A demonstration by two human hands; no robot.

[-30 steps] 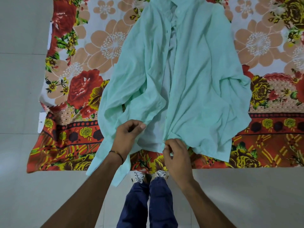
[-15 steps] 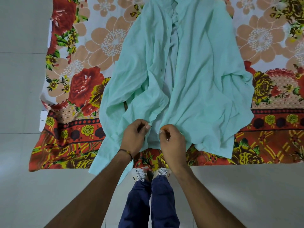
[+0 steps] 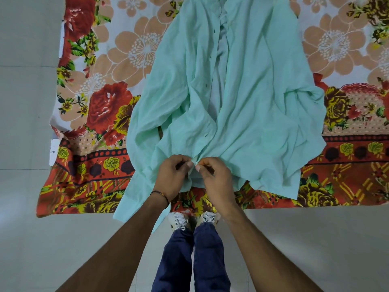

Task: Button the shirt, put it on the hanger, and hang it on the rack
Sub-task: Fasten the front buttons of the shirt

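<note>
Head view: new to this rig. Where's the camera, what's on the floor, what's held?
No robot: a person wears one wide-angle camera on the head, looking down at their bare hands. A crumpled mint-green button-up shirt lies open on a red and orange floral cloth spread on the pale tiled floor. The left hand and right hand each pinch a front edge of the shirt near its hem, close together. Below: navy trousers and white sneakers.

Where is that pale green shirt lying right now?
The shirt lies centre frame in the head view, on the floral sheet, hem toward the person; the left hand and right hand pinch its front edges near the bottom.
</note>
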